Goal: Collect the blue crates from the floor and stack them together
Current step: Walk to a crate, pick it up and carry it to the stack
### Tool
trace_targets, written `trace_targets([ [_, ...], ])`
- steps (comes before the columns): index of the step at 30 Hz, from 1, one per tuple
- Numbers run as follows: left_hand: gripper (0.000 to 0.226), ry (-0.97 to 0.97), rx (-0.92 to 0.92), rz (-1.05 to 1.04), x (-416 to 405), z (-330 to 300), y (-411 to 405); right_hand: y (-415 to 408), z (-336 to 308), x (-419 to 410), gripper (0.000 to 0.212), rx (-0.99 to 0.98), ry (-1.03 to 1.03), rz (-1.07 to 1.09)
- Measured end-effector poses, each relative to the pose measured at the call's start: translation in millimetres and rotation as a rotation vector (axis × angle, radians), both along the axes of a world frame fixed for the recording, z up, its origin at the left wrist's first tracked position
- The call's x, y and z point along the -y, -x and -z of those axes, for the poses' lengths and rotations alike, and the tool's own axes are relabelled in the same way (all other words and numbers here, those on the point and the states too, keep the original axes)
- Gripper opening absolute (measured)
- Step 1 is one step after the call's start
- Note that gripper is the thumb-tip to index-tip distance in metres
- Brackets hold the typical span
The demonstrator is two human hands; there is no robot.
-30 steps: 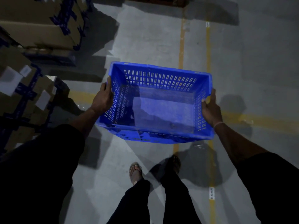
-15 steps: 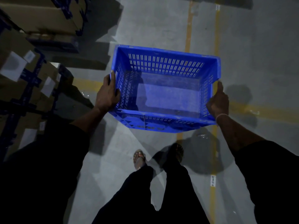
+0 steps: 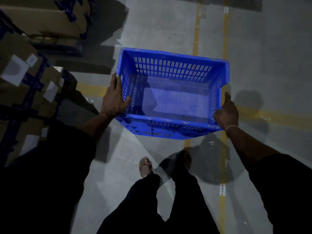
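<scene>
Grey concrete floor (image 3: 168, 27) fills most of the shot, pretty dim, with yellow lines (image 3: 195, 31) painted across it and hard shadows all over. Cardboard boxes (image 3: 25, 78) with white labels and dark blue tape are stacked along the left side.

Main thing is the crate (image 3: 170, 93), held up off the floor out in front of the person. It's bright blue plastic, open top facing up at the camera, slotted vent holes along all the walls, solid flat bottom with nothing in it. Long axis runs left to right across the view, tipped a bit so the near wall sits lower in the frame.

Person's in dark sleeves and dark trousers, sandals (image 3: 145, 168) on the floor right below the crate.

Left hand (image 3: 114, 98) is flat against the left end wall, fingers stretched along the outside and thumb hooked over the rim to the inside. Right hand (image 3: 226, 112) clamps the right end near the close corner, fingers wrapped round the wall, a thin band on the wrist
</scene>
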State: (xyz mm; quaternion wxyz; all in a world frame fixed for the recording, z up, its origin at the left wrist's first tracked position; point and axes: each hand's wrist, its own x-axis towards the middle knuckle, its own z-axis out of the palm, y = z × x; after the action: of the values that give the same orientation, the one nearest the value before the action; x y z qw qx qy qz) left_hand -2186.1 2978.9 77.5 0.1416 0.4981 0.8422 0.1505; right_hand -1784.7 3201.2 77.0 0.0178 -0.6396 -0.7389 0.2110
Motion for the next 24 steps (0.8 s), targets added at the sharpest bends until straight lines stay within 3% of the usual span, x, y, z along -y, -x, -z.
trace_targets([
  [4, 0.092, 0.057, -0.065, -0.059, 13, -4, -11, -3, -6, 10, 0.095, -0.016, 0.048, -0.006],
  [9, 0.089, 0.130, -0.090, -0.061, 29, -12, -34, 9, -4, 39, 0.095, 0.123, -0.116, -0.077],
  [12, 0.085, 0.115, -0.195, -0.088, 28, -5, -39, 12, 6, 43, 0.096, 0.164, -0.218, -0.079],
  [17, 0.085, 0.098, -0.219, -0.097, 21, -3, -38, 11, 12, 37, 0.094, 0.160, -0.229, -0.099],
  [24, 0.106, 0.240, -0.037, -0.063, 30, -11, -38, 9, 0, 38, 0.096, 0.205, -0.137, -0.233],
])
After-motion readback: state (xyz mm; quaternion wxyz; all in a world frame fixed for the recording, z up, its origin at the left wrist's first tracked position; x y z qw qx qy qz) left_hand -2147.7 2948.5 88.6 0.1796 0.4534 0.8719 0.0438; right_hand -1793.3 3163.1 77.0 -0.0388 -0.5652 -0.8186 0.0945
